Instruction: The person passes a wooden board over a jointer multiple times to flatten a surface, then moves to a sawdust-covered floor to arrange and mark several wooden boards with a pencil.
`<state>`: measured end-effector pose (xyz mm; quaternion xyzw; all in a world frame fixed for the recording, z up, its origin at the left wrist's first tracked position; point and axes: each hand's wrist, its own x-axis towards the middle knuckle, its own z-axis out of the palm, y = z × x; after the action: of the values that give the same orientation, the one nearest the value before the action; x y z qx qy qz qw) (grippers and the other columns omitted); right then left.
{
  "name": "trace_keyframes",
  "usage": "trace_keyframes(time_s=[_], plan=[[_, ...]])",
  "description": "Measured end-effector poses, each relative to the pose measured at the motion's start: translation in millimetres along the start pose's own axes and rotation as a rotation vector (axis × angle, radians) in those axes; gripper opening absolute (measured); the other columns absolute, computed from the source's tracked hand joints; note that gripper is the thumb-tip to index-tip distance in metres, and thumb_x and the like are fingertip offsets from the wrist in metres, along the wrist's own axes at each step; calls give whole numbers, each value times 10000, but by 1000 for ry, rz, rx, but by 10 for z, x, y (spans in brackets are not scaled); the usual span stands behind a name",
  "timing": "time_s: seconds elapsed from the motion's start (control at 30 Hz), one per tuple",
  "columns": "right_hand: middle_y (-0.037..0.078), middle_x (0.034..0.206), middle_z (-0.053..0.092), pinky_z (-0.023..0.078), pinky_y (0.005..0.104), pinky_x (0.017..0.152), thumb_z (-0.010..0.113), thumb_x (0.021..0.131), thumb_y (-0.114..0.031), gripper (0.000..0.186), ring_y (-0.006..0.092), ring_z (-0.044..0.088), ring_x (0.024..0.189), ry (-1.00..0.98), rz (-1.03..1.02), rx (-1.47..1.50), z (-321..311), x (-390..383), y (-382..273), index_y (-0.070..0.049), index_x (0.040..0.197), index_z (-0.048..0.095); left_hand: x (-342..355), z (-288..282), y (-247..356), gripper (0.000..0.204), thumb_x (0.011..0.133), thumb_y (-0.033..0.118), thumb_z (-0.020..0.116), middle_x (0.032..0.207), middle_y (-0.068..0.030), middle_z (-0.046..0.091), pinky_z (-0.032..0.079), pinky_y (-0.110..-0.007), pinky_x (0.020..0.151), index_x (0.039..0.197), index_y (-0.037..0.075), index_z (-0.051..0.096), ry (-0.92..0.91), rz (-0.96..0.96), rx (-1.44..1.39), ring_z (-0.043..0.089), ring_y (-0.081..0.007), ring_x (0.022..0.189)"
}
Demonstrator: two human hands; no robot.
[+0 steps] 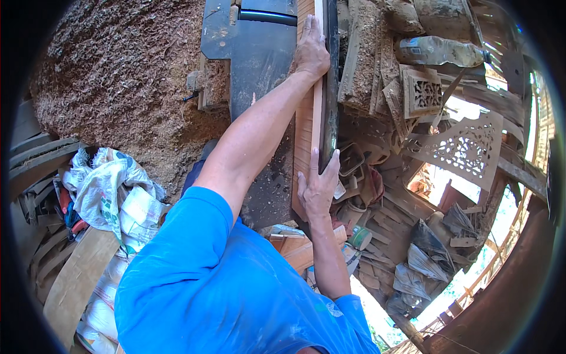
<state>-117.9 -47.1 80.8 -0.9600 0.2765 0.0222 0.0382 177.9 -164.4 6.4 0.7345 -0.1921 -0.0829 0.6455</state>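
Note:
A long wooden board (305, 127) lies lengthwise on a dark metal machine bed (253, 76), along a black fence (331, 100) on its right. Toward the far end, my left hand (311, 52) presses on the board with its fingers stretched forward. Closer to me, my right hand (319, 187) rests at the near part of the board and the fence, fingers spread and pointing ahead. Neither hand wraps round the wood. A slot with a shiny dark cylinder (268, 17) crosses the bed left of my left hand. The board's far end is cut off by the picture's edge.
A big heap of wood shavings (124, 76) rises on the left, above white sacks (121, 194) and a plank (79, 283). Right of the fence are dusty stacked boards (362, 59), a plastic bottle (442, 51), carved fretwork panels (463, 150) and scattered scraps. Offcuts (303, 248) lie below the bed.

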Motion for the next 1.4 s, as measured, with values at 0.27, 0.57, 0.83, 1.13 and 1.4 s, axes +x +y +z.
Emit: trace_keyframes(time_s=[0.27, 0.57, 0.83, 1.13, 1.4], plan=[[409, 1551, 188, 359, 595, 1107, 755, 831, -175, 904, 586, 336, 1366, -8, -12, 4, 2, 283, -18, -148, 1598, 277, 354, 259, -304, 553, 986, 64, 484, 1591, -249, 339, 295, -383, 1226, 1516, -48, 370, 156, 97, 75, 329, -365, 1487], [392, 1570, 172, 375, 601, 1080, 728, 865, -183, 868, 586, 353, 1347, -12, -7, -1, -26, 770, -51, -143, 1600, 270, 977, 380, -621, 662, 876, 79, 462, 1624, -270, 257, 125, -383, 1285, 1495, -128, 349, 21, 282, 742, 182, -353, 1541], [384, 1574, 169, 395, 598, 1062, 742, 848, -199, 857, 567, 353, 1356, 6, -22, 9, -15, 1106, -88, -137, 1583, 305, 1421, 403, -812, 618, 890, 56, 448, 1638, -243, 246, 209, -351, 1264, 1493, -75, 406, 48, 269, 705, 174, -337, 1547], [398, 1550, 203, 426, 568, 1051, 749, 849, -213, 881, 531, 373, 1367, 12, -45, -24, -48, 1509, -166, -142, 1591, 278, 1888, 334, -848, 550, 995, 123, 473, 1506, -299, 429, 406, -423, 1139, 1505, -56, 370, 172, 179, 206, 488, -421, 1347], [454, 1476, 242, 369, 538, 1143, 747, 838, -183, 875, 574, 366, 1353, 26, -74, -36, -46, 1862, -225, -40, 1567, 285, 2345, -87, -654, 577, 950, 142, 526, 1433, -394, 451, 354, -462, 1178, 1454, -109, 398, 8, 398, 346, 461, -468, 1360]])
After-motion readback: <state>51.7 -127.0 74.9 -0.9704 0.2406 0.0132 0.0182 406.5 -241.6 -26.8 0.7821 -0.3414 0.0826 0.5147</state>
